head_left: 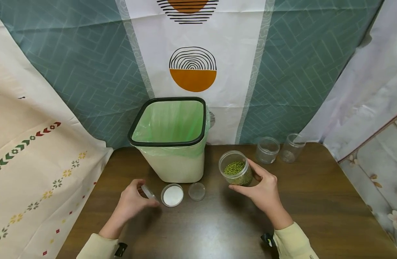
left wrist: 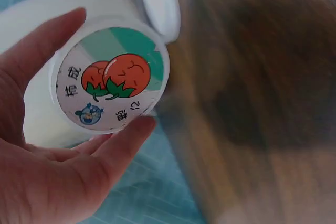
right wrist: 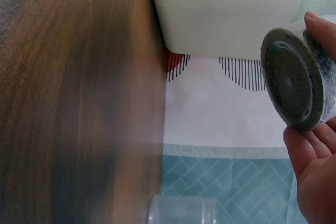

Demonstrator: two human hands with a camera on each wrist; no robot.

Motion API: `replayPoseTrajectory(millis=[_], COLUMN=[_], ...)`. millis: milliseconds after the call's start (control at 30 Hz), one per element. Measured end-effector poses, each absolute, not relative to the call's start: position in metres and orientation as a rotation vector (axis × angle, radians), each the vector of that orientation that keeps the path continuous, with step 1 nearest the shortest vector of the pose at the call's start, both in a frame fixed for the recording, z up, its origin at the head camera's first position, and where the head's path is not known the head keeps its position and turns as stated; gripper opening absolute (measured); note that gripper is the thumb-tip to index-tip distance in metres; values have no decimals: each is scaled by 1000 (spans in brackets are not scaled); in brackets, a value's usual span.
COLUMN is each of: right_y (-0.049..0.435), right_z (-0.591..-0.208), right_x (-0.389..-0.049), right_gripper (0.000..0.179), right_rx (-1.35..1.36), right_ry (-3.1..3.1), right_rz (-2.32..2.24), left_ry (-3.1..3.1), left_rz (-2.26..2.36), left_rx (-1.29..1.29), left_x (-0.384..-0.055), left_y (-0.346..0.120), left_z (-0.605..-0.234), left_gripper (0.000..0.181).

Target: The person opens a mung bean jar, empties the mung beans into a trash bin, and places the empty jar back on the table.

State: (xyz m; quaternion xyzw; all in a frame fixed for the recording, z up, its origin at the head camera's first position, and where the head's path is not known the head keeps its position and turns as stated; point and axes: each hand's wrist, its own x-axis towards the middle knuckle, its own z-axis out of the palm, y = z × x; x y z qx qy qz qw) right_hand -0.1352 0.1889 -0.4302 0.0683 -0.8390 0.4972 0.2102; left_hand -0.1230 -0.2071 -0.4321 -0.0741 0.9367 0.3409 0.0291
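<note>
My left hand (head_left: pixel 133 202) holds a round jar lid (head_left: pixel 148 192) by its edge, tilted above the table. In the left wrist view the lid (left wrist: pixel 108 81) carries a sticker of two smiling orange-red fruits with green leaves and some characters. Thumb and fingers lie on opposite sides of its rim. On the right, my right hand (head_left: pixel 264 191) grips a clear plastic jar of green beans (head_left: pixel 238 173) around its side. The jar is uncovered and held above the table, its mouth leaning left; its round base (right wrist: pixel 290 80) shows in the right wrist view.
A cream bin (head_left: pixel 180 169) with a black rim and green liner stands at the back. Before it lie a white-centred lid (head_left: pixel 173 196) and a clear lid (head_left: pixel 197 191). Two clear jars (head_left: pixel 267 150) (head_left: pixel 292 148) stand at the back right of the wooden table (head_left: pixel 198 230).
</note>
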Motion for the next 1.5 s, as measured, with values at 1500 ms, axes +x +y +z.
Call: replayPoseTrajectory(millis=[1500], right_y=[198], right_z=[-423], right_x=[-146], right_gripper=[89], right_rx=[158], right_ry=[-2269], right_rz=[1418], left_ry=[2979], left_rz=[664], left_rx=[-194], left_x=[-140], left_y=[-228], left_z=[-478], left_gripper=[87])
